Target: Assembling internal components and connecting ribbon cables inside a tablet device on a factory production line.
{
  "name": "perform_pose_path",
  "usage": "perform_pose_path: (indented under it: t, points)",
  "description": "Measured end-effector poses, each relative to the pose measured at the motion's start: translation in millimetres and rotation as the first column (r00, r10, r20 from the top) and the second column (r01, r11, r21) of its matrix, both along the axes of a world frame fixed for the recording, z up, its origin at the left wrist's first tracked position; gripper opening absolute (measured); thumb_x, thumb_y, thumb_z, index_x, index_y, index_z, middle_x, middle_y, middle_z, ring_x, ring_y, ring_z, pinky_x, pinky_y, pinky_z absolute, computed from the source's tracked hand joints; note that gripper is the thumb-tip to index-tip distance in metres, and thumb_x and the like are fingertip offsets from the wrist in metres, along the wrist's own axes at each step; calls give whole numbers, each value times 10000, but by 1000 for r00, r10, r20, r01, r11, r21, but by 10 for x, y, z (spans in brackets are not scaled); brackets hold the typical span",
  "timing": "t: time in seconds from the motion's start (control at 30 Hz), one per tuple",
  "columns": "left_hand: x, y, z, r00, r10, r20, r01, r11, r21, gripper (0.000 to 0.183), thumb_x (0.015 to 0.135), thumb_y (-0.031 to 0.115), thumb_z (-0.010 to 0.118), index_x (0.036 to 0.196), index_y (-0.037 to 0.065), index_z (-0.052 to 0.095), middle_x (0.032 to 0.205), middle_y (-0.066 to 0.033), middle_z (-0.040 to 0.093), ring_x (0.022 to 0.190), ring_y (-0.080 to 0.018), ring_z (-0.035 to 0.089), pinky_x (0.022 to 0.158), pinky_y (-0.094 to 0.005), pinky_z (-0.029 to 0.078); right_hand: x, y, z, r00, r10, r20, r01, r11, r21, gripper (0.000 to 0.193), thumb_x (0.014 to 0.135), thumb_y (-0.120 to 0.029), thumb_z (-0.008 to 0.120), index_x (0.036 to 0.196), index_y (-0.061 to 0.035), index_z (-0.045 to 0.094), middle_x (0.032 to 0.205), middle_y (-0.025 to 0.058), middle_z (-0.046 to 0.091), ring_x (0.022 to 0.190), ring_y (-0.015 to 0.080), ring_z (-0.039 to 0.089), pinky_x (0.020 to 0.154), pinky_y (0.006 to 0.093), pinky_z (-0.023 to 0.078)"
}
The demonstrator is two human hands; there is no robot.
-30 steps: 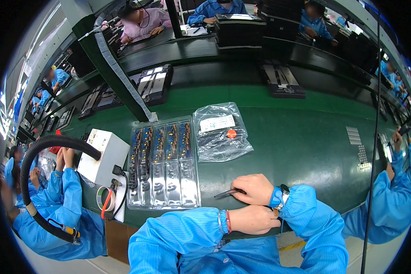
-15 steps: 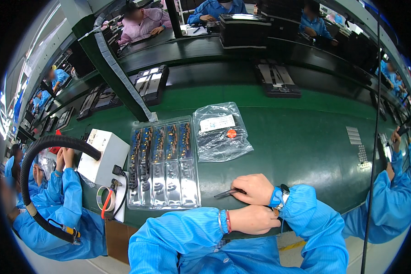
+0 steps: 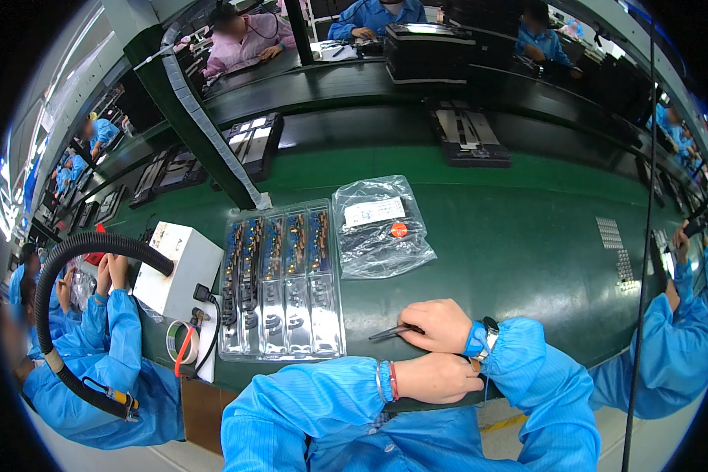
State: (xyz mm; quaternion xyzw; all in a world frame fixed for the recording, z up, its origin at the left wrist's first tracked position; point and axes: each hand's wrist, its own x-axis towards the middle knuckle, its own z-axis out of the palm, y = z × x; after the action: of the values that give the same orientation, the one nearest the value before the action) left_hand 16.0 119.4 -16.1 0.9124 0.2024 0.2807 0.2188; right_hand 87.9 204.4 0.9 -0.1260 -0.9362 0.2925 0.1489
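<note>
Dark tweezers [image 3: 387,333] are held in my right hand [image 3: 439,324], its fingers closed around them and the tips pointing left just above the green bench. A watch [image 3: 490,333] and a blue band circle the right wrist. My left hand [image 3: 434,378] rests below, crossed under the right wrist, its fingers curled against the sleeve cuff; a small tan patch shows at the fingertips, and what they hold, if anything, is hidden. To the left lies a clear plastic tray [image 3: 316,315] of small blue-and-gold parts with black cables. Behind it sits a clear bag [image 3: 407,263] with black contents.
A white box [image 3: 182,256] with a black corrugated hose [image 3: 79,244] stands left, beside a tape roll [image 3: 178,346]. Small silvery pieces [image 3: 617,252] lie right. Flat dark device units [image 3: 470,135] sit on the belt beyond the bench. Co-workers sit on both sides and opposite.
The flat dark units on the belt have shifted slightly left. The black stack farther back has shifted slightly right. My hands and the tweezers have stayed put.
</note>
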Motion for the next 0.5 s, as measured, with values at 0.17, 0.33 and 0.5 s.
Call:
perform_pose_path:
  t: [0.17, 0.33, 0.5]
  points:
    - [3, -3, -21, 1000, 3, 10, -3, 1000, 8, 211, 700, 87, 562, 904, 50, 595, 762, -100, 549, 702, -241, 578, 613, -341, 473, 0, 2, -3, 1000, 11, 8, -11, 1000, -3, 136, 783, -214, 577, 831, -88, 559, 769, 78, 590, 701, 296, 590, 564, 402, 469]
    - [1, -4, -15, 1000, 3, 20, -3, 1000, 10, 209, 698, 87, 561, 901, 53, 596, 767, -101, 550, 713, -240, 579, 621, -338, 474, 0, -1, 4, 1000, 12, 9, -12, 1000, -3, 133, 780, -209, 582, 830, -88, 560, 769, 77, 591, 705, 294, 591, 571, 398, 471]
    - [5, -7, -13, 1000, 11, 8, -11, 1000, 18, 211, 700, 90, 560, 905, 56, 596, 757, -96, 552, 701, -237, 581, 618, -339, 474, 1, -3, -5, 1000, 9, 11, -9, 1000, 3, 133, 775, -208, 587, 830, -90, 560, 771, 73, 591, 706, 290, 592, 571, 395, 473]
